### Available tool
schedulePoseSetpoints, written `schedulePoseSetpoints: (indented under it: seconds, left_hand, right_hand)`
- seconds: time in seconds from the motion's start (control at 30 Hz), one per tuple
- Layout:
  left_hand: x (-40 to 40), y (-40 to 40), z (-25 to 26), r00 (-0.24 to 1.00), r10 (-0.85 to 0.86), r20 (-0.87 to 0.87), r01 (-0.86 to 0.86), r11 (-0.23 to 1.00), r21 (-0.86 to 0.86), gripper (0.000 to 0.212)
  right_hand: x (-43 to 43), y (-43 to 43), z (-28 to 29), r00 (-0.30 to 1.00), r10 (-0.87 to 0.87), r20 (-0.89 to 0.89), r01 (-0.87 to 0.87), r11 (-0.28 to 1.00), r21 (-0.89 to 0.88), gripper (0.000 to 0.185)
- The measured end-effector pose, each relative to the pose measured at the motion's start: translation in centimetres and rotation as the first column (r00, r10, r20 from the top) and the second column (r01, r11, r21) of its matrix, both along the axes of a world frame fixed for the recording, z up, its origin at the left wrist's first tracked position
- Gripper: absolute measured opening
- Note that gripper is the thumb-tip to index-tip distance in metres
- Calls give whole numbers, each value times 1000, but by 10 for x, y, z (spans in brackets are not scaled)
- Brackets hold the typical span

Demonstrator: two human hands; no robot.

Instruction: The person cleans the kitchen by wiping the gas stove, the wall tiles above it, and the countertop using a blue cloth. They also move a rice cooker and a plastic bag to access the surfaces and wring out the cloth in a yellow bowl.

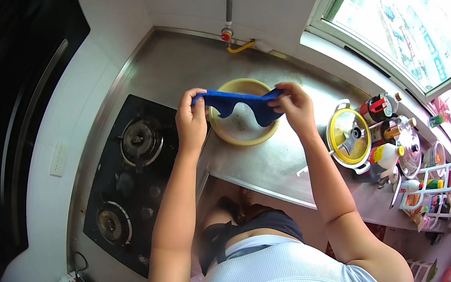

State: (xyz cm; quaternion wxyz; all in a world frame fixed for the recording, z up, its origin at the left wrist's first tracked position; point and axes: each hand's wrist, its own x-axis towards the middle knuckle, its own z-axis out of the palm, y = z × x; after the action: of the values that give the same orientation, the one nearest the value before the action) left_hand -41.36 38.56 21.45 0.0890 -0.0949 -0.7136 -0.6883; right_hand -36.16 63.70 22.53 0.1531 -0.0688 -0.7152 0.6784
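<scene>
A blue cloth (262,109) is stretched between my two hands, its top edge pulled nearly straight and its lower part hanging in uneven folds. My left hand (193,117) pinches the left end between thumb and fingers. At the other end, my right hand (294,106) grips the cloth, its fingers slightly blurred. Below the cloth, a round yellowish basin (247,141) rests on the stainless-steel counter (233,164). Whitish, sudsy-looking liquid (240,123) with dark specks shows inside the basin.
A black two-burner gas stove (126,182) lies at the left. Along the right stand a yellow-rimmed lidded pot (348,136), bottles (385,156) and a white rack (429,189). A gas pipe with a red-handled valve (226,35) runs down the back wall, and a window (408,17) is at upper right.
</scene>
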Motion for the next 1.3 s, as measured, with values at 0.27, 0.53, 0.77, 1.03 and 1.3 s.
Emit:
schedulePoseSetpoints:
  seconds: [0.27, 0.53, 0.77, 1.03, 1.3]
  left_hand:
    - [-35, 56, -130, 950, -269, 160, 236, 279, -931, 19]
    - [-55, 95, -154, 795, -178, 580, 563, -139, -815, 26]
    - [-67, 87, -190, 781, -314, 540, 422, -372, -827, 29]
    - [-63, 47, -73, 978, -201, 48, 191, 788, -586, 15]
    - [-86, 53, 37, 954, -155, -258, 95, 968, -234, 21]
  right_hand:
    - [-42, -1, -138, 966, 79, 246, -258, 341, 904, 7]
    - [-65, -24, -190, 682, -2, 731, -697, 298, 652, 23]
    - [-82, -35, -183, 572, 86, 816, -817, 157, 555, 23]
    - [-56, 11, -88, 979, 98, 179, -184, 803, 566, 21]
    - [-71, 12, 54, 984, 9, -178, 71, 894, 442, 16]
